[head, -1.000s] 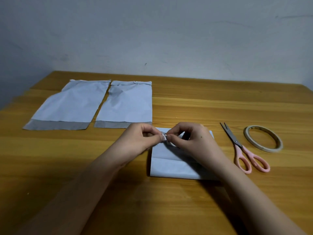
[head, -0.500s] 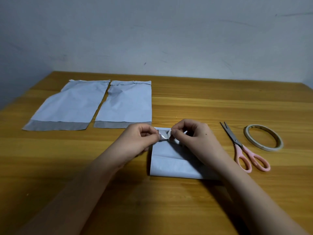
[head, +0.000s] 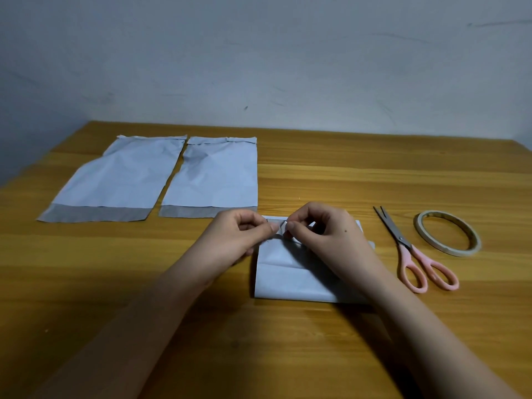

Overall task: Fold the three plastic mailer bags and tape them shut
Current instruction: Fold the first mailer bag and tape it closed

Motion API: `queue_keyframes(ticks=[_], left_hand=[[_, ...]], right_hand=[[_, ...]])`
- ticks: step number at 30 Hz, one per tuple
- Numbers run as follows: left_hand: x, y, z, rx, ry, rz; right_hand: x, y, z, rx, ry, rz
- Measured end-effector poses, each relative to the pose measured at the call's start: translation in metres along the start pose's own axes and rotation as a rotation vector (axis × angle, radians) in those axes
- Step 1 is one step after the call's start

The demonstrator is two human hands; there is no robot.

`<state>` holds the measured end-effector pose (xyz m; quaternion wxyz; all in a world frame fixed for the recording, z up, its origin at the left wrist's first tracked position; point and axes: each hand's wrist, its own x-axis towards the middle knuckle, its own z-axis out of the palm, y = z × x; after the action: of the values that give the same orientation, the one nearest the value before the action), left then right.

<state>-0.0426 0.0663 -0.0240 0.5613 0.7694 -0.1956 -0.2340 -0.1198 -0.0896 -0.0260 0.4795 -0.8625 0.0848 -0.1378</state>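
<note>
Folded mailer bag (head: 290, 279) lies flat, creased crosswise.

Rectangular wooden table (head: 345, 180): orange-brown, visible grain bands, smooth, slight sheen. Two flat pale-blue plastic mailer bags at 10 o'clock, left one (head: 115, 180) and right one (head: 213, 177): thin film, creased, matt, darker grey strip at near edge. Folded pale-blue plastic mailer bag (head: 288, 275) at centre: smooth, crisp fold lines. Pink-handled scissors (head: 411, 251) at 3 o'clock: plastic loops, dull grey metal blades. Cream tape ring (head: 449, 233) beyond: faint gloss. Grey wall (head: 259, 53): matt, scuffed.
</note>
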Motion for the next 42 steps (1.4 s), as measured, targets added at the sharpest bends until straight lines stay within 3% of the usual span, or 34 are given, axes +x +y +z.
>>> queue_keyframes(ticks=[15,31,42], left_hand=[[0.001,-0.002,-0.002,-0.024,-0.015,-0.016],[0.0,-0.004,-0.002,0.139,-0.007,-0.121],[-0.005,-0.005,-0.007,0.1,-0.011,-0.217]], right_hand=[[0.001,0.004,0.001,0.0,0.022,0.025],[-0.007,0.005,-0.024,0.007,-0.008,0.266],[-0.02,0.017,-0.055,0.132,0.132,0.41]])
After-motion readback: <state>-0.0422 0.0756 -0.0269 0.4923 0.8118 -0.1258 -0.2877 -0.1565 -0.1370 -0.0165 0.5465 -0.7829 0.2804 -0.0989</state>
